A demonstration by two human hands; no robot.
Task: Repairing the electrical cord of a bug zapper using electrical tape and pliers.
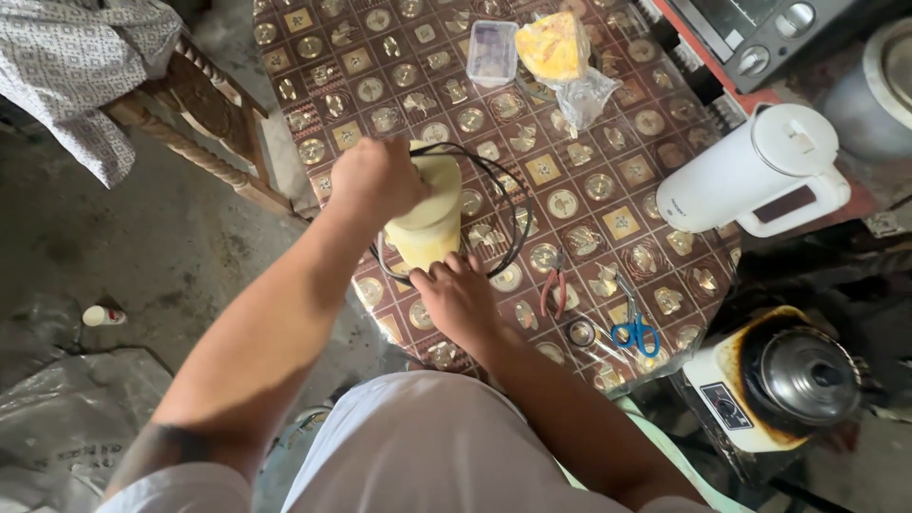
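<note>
A cream-yellow cylindrical appliance [432, 223] stands upright on the table with the brown-and-gold patterned cloth [579, 180]. My left hand [375, 176] is closed over its top at the left side. My right hand [456, 294] presses against its base from the near side, fingers spread on it. A black cord [508, 204] loops around the appliance on the cloth.
Red-handled pliers [554, 288], blue-handled scissors [635, 328] and a small black ring [580, 332] lie to the right. A white electric kettle [760, 171], a scorched cooker [779, 380], a clear box [493, 51], a yellow bag [556, 47] and a wooden chair [204, 123] surround the spot.
</note>
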